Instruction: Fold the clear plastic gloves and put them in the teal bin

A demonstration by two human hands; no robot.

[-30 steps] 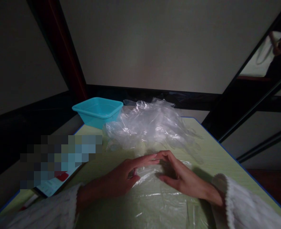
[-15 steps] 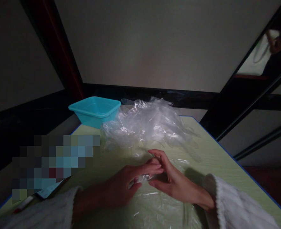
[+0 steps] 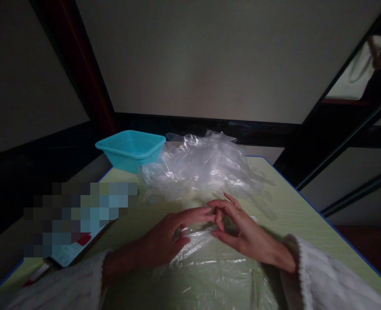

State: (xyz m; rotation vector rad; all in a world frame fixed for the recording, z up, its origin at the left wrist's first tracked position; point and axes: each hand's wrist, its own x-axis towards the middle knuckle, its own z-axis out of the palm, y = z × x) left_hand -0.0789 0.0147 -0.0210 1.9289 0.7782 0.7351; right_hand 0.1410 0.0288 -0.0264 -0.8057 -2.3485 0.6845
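clear plastic film (image 3: pixel 216 282) is loosely framed by left hand (image 3: pixel 159 241) and right hand (image 3: pixel 253 239), thumbs held apart from fingers, seemingly so it's kept kinda spread.

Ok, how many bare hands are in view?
2: the left hand and, to its right, the right hand, both at thin, clear plastic film on the pale green table.

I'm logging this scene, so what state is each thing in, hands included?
Left hand: curved, thumb and forefinger apart.
Right hand: curved, thumb and forefinger apart.
Near plastic: spread out, wrinkled.
Plastic pile: loosely heaped, crumpled.
Blue tub: upright, uncovered.
Screen: lit, partly blurred out.
White-and-red stick: lying down.
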